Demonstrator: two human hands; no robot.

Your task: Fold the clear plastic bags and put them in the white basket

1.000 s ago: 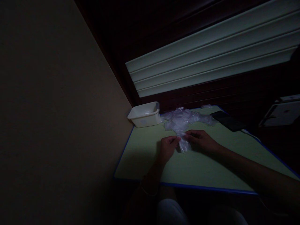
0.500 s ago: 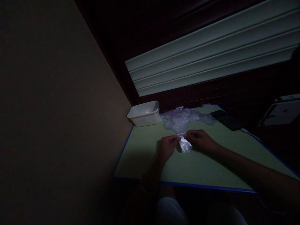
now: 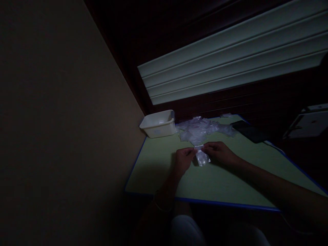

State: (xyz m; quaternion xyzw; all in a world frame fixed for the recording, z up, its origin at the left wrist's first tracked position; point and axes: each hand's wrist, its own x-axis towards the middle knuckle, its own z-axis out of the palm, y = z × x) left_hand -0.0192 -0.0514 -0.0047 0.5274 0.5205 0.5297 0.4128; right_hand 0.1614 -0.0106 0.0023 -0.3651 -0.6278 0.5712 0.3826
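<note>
Head view: left hand (image 3: 183, 160) and right hand (image 3: 220, 152) pinching one clear bag (image 3: 203, 159), white bin (image 3: 165, 130) with illegible marking (image 3: 157, 131)

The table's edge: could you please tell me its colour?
The edge is blue, clearest in the head view.

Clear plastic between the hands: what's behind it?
Just beyond the held plastic is a clear plastic pile on the green tabletop. Whatever the held piece itself covers can't be made out.
</note>
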